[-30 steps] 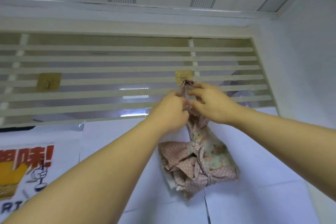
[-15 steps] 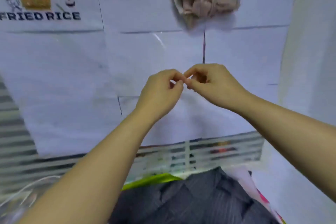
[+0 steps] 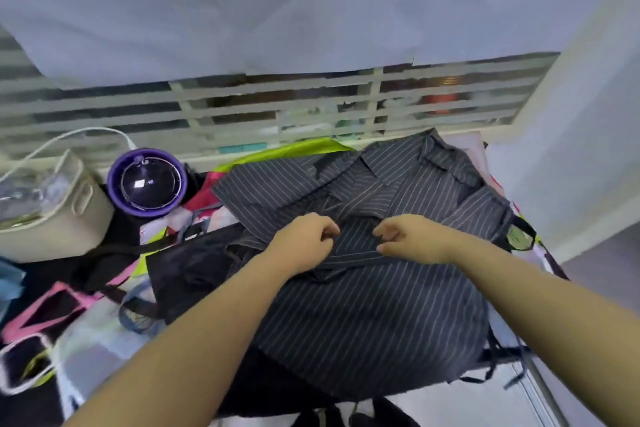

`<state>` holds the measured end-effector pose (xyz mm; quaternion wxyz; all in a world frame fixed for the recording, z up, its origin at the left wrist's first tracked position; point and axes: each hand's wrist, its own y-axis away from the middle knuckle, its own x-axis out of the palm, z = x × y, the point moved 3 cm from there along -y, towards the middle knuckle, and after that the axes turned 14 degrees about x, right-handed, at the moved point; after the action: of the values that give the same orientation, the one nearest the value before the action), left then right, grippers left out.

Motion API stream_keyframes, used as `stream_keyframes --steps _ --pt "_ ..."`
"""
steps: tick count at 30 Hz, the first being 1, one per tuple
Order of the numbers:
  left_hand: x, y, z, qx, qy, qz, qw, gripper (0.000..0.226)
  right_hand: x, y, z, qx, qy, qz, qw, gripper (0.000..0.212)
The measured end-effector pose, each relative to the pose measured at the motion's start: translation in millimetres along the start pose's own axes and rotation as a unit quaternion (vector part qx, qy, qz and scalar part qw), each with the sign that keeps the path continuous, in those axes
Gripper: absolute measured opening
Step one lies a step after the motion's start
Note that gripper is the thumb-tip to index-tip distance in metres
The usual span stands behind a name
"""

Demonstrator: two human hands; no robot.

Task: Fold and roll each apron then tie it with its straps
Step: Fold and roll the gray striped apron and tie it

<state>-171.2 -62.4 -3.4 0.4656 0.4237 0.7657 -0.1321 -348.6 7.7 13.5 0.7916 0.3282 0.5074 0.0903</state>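
The apron [image 3: 374, 305] is matt woven cloth, dark with thin pale pinstripes, soft and creased along its folds. The lime-green cloth [image 3: 287, 151] looks smoother, with a slight sheen. The purple pot [image 3: 147, 182] seems to be glossy plastic, its dark domed lid shiny and ringed with bright metal wire. The cream basket [image 3: 52, 218] is matt plastic, and the wall sheets [image 3: 277, 3] look like matt paper

Open room lies above the striped apron [image 3: 363, 305], from its middle to the near edge. At left, a basket [image 3: 52, 218] and a purple pot [image 3: 147, 182] stand near its far corner, with loose cloths [image 3: 69, 305] in front of them. A slatted screen [image 3: 277, 107] closes the far side, and a wall [image 3: 581, 149] closes the right.
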Motion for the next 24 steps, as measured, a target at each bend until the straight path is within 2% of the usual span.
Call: stream_keyframes --steps 2,4,7,8,11,14,16,17,20,21,22,24 --pt "22 5 17 -0.008 -0.027 0.077 0.997 0.044 23 -13 -21 0.047 0.002 0.015 0.999 0.057" --pt "42 10 33 -0.014 -0.051 0.130 0.990 0.059 42 -22 -38 0.081 -0.005 -0.009 0.997 0.067" --pt "61 13 50 -0.014 -0.103 0.122 0.987 0.066 60 -31 -52 0.086 0.040 -0.061 0.994 0.071" --pt "63 13 54 -0.012 -0.112 0.100 0.989 0.063 62 -34 -55 0.080 0.049 -0.080 0.992 0.062" --pt "58 11 57 -0.001 -0.065 0.046 0.997 0.036 56 -39 -57 0.045 -0.014 -0.127 0.991 0.006" --pt "41 11 43 0.011 0.050 0.024 0.998 0.010 32 -28 -46 0.013 -0.106 -0.151 0.983 0.011" --pt "20 12 26 0.020 0.109 0.028 0.993 0.017 7 -17 -37 -0.011 -0.119 -0.145 0.982 0.007" --pt "10 12 16 0.028 0.124 0.039 0.991 0.019 -4 -12 -33 -0.020 -0.105 -0.105 0.989 0.007" --pt "-26 21 -11 0.067 0.145 0.066 0.985 0.017 -31 5 -24 -0.007 -0.088 0.058 0.994 0.028" --pt "-39 25 -17 0.083 0.146 0.061 0.984 0.015 -41 9 -21 -0.008 -0.099 0.058 0.993 0.037" --pt "-52 31 -23 0.099 0.147 0.045 0.983 0.014 -50 10 -17 -0.016 -0.116 0.020 0.993 0.043" --pt "-79 40 -29 0.119 0.151 -0.011 0.981 0.013 -65 5 -14 -0.032 -0.128 -0.110 0.985 0.053"
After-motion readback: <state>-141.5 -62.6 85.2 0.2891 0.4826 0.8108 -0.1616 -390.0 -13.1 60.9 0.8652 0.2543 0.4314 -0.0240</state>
